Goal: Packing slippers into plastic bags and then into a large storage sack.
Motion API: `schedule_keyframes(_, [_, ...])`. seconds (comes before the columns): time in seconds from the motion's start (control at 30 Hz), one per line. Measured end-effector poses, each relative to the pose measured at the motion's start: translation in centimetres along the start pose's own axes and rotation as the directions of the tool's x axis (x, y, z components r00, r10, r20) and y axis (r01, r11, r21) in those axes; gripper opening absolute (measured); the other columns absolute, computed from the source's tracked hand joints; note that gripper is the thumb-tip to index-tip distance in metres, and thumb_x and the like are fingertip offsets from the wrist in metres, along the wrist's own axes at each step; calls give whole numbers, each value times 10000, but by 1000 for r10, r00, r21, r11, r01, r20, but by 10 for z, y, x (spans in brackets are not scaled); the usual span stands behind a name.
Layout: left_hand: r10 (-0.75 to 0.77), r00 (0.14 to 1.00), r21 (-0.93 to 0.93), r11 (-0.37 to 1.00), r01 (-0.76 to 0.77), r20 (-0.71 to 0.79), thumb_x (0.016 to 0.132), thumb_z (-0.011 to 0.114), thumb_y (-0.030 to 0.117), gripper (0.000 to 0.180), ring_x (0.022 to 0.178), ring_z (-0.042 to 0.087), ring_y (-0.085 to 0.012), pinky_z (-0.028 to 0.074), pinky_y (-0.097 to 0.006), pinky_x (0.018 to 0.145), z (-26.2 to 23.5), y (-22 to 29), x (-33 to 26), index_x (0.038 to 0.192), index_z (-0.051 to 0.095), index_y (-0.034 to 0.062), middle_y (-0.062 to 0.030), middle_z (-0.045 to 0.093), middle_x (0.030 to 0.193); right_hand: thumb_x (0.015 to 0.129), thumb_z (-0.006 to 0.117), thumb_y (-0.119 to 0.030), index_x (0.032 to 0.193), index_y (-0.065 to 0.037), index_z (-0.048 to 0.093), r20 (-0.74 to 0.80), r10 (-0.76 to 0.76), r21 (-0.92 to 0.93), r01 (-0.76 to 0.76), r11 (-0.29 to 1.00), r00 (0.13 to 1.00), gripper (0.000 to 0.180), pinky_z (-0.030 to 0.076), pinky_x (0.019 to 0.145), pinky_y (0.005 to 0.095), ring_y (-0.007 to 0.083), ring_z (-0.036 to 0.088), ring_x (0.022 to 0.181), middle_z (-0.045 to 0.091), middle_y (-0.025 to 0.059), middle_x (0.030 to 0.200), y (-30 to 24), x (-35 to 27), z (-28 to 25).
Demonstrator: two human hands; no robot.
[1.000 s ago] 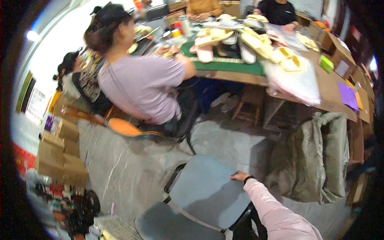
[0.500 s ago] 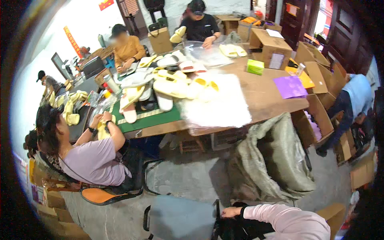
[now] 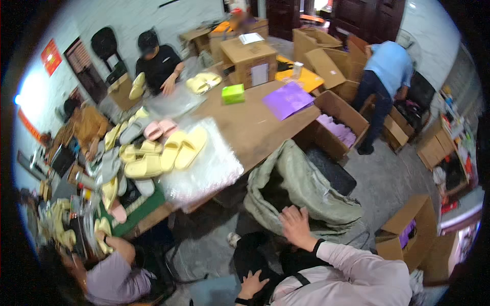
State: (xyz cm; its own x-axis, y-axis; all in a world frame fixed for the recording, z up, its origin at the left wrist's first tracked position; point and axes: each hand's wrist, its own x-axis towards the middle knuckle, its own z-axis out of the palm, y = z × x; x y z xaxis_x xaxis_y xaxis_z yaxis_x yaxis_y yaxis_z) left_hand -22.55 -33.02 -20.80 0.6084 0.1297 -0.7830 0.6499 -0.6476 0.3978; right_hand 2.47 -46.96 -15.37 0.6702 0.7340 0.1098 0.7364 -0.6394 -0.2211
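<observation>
My right hand (image 3: pixel 297 226), in a pale pink sleeve with a dark wristband, reaches over the near edge of a large olive woven sack (image 3: pixel 316 188). Its fingers are spread and hold nothing; whether they touch the sack I cannot tell. The sack stands on the floor with its mouth gaping. Flat on my dark-trousered leg (image 3: pixel 250 255) lies my left hand (image 3: pixel 252 284), fingers apart and nothing in it. Just left of it is a grey-blue chair (image 3: pixel 212 291), cut off by the lower edge.
A long table (image 3: pixel 232 130) bears yellow slippers (image 3: pixel 186 148), clear plastic bags (image 3: pixel 209 166) and a purple sheet (image 3: pixel 288 100). Co-workers sit along it; a person in blue (image 3: pixel 390 66) bends over cartons. An open carton (image 3: pixel 344 120) of purple items stands behind the sack; another carton (image 3: pixel 408 229) is at right.
The view has swung to the right. My right hand has left the grey-blue chair's edge and risen to the sack. My left hand has come into view on my leg.
</observation>
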Motion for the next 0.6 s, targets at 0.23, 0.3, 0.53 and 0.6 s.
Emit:
schedule_keyframes(0.23, [401,908,-78,916,-394,121,870,494,339,404,1034,528,-316,420,-399,872,-45,-117,84,1143,548,46,-219,555,1109,652,694,-259,1083,-114,540,150,683,-72,-681,729,715,480,416,808,483,327,588,894,609,146,981,106,16,39])
schedule_keyframes(0.3, [368,913,-99,930,-355,177,886,484,307,359,1044,520,-291,409,-384,879,-59,-179,106,1119,561,44,-211,549,1132,646,670,-224,969,-143,597,125,645,-102,-637,764,754,341,424,754,467,295,609,828,633,108,826,102,18,32])
schedule_keyframes(0.53, [414,846,-49,905,-423,337,894,479,294,338,1042,519,-279,406,-377,878,-122,-227,153,1103,570,44,-207,549,1137,658,630,-171,1042,-179,619,53,743,-206,-721,662,667,385,446,758,504,266,625,804,647,91,837,123,23,41])
schedule_keyframes(0.6, [440,824,-36,888,-458,358,894,480,296,338,1040,520,-279,406,-378,876,-138,-221,170,1101,571,45,-206,550,1135,661,623,-153,1034,-180,621,61,811,-187,-792,582,581,373,479,713,440,271,625,810,649,93,848,135,24,42])
